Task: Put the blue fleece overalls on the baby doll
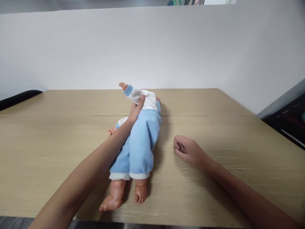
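Observation:
A baby doll (144,143) in blue fleece trousers and a white top with blue cuffs lies turned partly on its side on the wooden table. Its bare feet point toward me, and one arm sticks up and out to the left. My left hand (137,109) is closed on the doll's torso, thumb over the white top, with the other fingers hidden. Most of the head is out of sight behind the body. To the right of the doll, my right hand (187,151) rests in a loose fist close to the tabletop, apart from the doll, with nothing visible in it.
The pale wooden table (226,127) has a seam running across it. A white partition (152,47) rises behind its far edge. At the left edge there is a black curved object (21,98), and a dark object (286,111) stands at the right.

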Demonstrator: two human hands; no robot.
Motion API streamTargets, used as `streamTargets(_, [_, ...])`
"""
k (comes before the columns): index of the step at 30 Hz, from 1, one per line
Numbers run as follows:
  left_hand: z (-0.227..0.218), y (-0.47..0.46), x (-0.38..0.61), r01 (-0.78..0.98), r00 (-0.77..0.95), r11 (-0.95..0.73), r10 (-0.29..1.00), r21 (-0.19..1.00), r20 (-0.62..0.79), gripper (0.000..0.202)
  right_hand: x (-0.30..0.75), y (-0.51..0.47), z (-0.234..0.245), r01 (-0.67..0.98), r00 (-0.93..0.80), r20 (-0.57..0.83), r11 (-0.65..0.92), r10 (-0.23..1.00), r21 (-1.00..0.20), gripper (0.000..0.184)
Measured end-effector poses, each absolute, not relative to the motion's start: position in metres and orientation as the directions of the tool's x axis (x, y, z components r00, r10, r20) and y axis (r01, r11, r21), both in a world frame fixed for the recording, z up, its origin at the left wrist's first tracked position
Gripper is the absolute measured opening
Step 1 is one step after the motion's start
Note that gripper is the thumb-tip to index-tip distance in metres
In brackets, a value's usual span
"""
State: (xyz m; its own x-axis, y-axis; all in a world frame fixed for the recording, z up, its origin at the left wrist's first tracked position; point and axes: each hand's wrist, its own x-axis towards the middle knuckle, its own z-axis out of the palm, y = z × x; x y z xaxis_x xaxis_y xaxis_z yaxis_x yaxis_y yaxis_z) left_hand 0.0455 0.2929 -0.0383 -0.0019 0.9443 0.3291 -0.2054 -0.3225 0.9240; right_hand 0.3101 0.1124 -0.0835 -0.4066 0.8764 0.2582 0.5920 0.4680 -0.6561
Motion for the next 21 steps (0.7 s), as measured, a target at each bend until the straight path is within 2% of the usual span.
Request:
streamTargets(5, [-0.041,0.29,0.059,-0.137,0.019,-0.363,0.929,0.922,0.369,0.073,0.312,0.122,-0.096,0.428,-0.17,0.257,0.306,0.951,-0.851,0.023])
streamTargets(8, [-0.042,0.286,0.075,0.024,0.074,-0.43,0.901,0.903,0.427,0.062,0.316,0.131,-0.102,0.24,-0.057,0.173,0.181,0.983,-0.954,0.03])
streamTargets(10, [-0.043,0.284,0.087,0.153,0.132,-0.52,0.854,0.84,0.504,0.05,0.322,0.138,-0.102,0.089,-0.038,0.08,0.083,0.996,-0.993,0.04])
streamTargets(13, [-0.044,0.281,0.106,0.28,0.309,-0.684,0.729,0.673,0.611,0.036,0.336,0.148,-0.094,-0.158,-0.083,-0.087,-0.099,0.993,-0.983,0.052])
streamTargets(17, [-0.041,0.27,0.122,0.375,0.609,-0.789,0.606,0.487,0.512,0.038,0.359,0.159,-0.084,-0.39,-0.251,-0.263,-0.346,0.932,-0.853,0.074])
streamTargets(19, [-0.036,0.262,0.12,0.398,0.654,-0.811,0.579,0.429,0.487,0.036,0.368,0.161,-0.083,-0.429,-0.297,-0.276,-0.386,0.914,-0.817,0.078])
streamTargets(21, [-0.031,0.254,0.109,0.436,0.617,-0.812,0.583,0.388,0.528,0.032,0.372,0.162,-0.085,-0.438,-0.28,-0.228,-0.336,0.932,-0.834,0.068])
